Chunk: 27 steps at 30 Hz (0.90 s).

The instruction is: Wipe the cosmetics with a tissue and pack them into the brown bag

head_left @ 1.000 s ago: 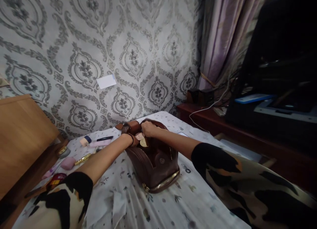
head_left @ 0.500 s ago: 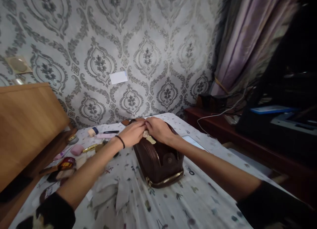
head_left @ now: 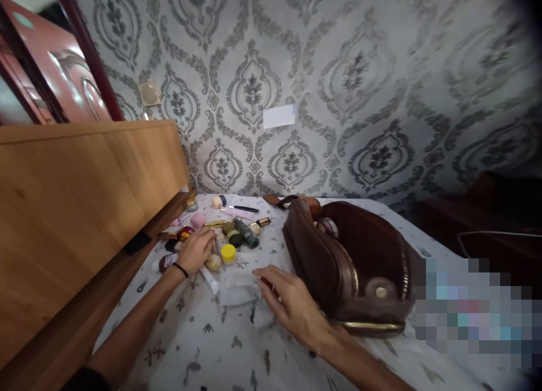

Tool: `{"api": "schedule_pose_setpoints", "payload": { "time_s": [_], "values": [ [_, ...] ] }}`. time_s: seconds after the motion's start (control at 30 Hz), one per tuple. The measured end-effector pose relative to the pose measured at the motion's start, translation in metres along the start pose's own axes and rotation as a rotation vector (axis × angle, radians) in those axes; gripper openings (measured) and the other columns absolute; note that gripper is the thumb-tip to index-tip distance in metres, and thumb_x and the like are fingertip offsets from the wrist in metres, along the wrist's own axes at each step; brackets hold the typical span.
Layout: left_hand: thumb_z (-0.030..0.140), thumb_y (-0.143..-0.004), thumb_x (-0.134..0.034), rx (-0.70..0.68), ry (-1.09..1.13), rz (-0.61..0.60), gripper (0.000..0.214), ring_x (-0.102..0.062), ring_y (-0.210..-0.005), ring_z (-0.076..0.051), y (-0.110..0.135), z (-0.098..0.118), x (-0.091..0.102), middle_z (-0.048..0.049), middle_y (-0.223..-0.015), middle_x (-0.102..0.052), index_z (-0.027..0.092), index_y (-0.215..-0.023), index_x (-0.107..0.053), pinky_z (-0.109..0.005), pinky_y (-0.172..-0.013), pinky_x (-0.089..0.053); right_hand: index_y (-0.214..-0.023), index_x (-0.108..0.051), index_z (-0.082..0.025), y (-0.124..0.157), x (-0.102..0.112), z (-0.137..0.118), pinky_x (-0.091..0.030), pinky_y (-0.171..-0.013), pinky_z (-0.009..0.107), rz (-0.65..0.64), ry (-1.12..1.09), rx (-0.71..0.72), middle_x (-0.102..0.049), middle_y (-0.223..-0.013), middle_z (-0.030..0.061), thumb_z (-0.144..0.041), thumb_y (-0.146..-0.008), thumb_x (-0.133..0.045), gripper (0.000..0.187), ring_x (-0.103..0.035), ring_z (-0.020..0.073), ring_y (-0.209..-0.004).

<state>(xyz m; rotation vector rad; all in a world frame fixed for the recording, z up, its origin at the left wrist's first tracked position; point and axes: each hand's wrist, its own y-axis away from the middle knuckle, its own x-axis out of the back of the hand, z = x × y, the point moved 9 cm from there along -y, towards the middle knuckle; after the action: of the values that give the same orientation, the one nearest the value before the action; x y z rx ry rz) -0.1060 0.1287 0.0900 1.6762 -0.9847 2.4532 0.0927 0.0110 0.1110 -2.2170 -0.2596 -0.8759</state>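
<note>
My left hand [head_left: 198, 252], with a black band at the wrist, reaches in among loose cosmetics on the patterned sheet. Its fingers are apart and slightly bent; whether they touch an item is unclear. Near its fingertips are a yellow-lidded jar [head_left: 228, 253], a small round beige item [head_left: 213, 262] and a dark green tube [head_left: 246, 234]. A white tube [head_left: 209, 279] lies below it. My right hand [head_left: 292, 303] hovers open, fingers stretched leftward, beside a pale crumpled cloth [head_left: 239, 289]. Right of it a brown bag [head_left: 313, 261] gapes unzipped, with a round-lidded item [head_left: 328, 227] inside.
A wooden board [head_left: 93, 176] borders the sheet on the left. Along the back lie a black pen-like stick [head_left: 246, 209], a small jar with a dark blue lid [head_left: 219, 201] and a brown strap [head_left: 275, 201]. The patterned wall [head_left: 292, 159] stands behind.
The view has turned left. Both hands have left the bag's top, where they held a small pale piece; the left went to the cosmetics, the right to the cloth. The bag's opening now shows.
</note>
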Motion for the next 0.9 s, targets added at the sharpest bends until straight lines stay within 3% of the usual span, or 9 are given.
{"api": "schedule_pose_setpoints", "payload": {
  "time_s": [0.23,0.37,0.47,0.63,0.8,0.9],
  "values": [
    [0.016,-0.083,-0.041,0.378,-0.100,0.086,0.029,-0.065,-0.101,-0.023,-0.003,-0.134,0.040,-0.0085,-0.103,-0.071,0.018,-0.096,-0.067,-0.036,-0.092,-0.051,-0.101,-0.062,-0.016,-0.001,-0.093,0.066,-0.042,-0.048,0.025,-0.069,-0.505,-0.553,-0.058,-0.062,-0.0016,-0.034,-0.087,-0.044,0.029,-0.056,0.0149,-0.052],
    [0.015,-0.078,-0.043,0.490,-0.111,0.024,0.031,-0.067,-0.095,-0.023,-0.010,-0.182,0.046,-0.0069,-0.093,-0.074,0.017,-0.097,-0.068,-0.034,-0.086,-0.052,-0.096,-0.064,-0.017,-0.003,-0.102,0.065,-0.044,-0.055,0.027,0.003,-0.437,-0.506,-0.059,-0.062,-0.0005,-0.033,-0.086,-0.045,0.027,-0.057,0.0166,-0.057],
    [0.015,-0.070,-0.051,0.440,-0.069,-0.112,0.035,-0.066,-0.100,-0.022,-0.013,-0.191,0.037,-0.0042,-0.099,-0.075,0.017,-0.100,-0.069,-0.031,-0.089,-0.052,-0.097,-0.066,-0.019,-0.002,-0.096,0.055,-0.043,-0.058,0.028,0.029,-0.344,-0.412,-0.062,-0.066,0.0009,-0.032,-0.088,-0.046,0.026,-0.058,0.0181,-0.060],
    [0.013,-0.059,-0.060,0.335,-0.046,-0.304,0.053,-0.059,-0.119,-0.027,0.001,-0.183,0.020,-0.0067,-0.125,-0.068,0.021,-0.110,-0.069,-0.035,-0.103,-0.044,-0.098,-0.065,-0.021,0.001,-0.095,0.056,-0.042,-0.057,0.028,0.009,-0.374,-0.420,-0.062,-0.066,0.0007,-0.033,-0.090,-0.045,0.025,-0.058,0.0183,-0.060],
    [0.021,-0.073,-0.056,0.331,-0.062,-0.303,0.043,-0.054,-0.125,-0.027,0.014,-0.177,0.019,-0.0072,-0.132,-0.063,0.025,-0.115,-0.066,-0.036,-0.106,-0.039,-0.096,-0.066,-0.019,0.001,-0.096,0.056,-0.040,-0.055,0.026,0.000,-0.356,-0.430,-0.061,-0.066,0.0003,-0.031,-0.089,-0.046,0.025,-0.056,0.0173,-0.060],
    [0.026,-0.077,-0.054,0.381,-0.055,-0.253,0.031,-0.061,-0.115,-0.026,0.015,-0.176,0.026,-0.0069,-0.120,-0.069,0.025,-0.106,-0.065,-0.035,-0.099,-0.045,-0.096,-0.066,-0.019,0.003,-0.097,0.058,-0.039,-0.054,0.025,0.004,-0.399,-0.459,-0.059,-0.063,-0.0010,-0.031,-0.088,-0.047,0.024,-0.055,0.0158,-0.058]
  ]
}}
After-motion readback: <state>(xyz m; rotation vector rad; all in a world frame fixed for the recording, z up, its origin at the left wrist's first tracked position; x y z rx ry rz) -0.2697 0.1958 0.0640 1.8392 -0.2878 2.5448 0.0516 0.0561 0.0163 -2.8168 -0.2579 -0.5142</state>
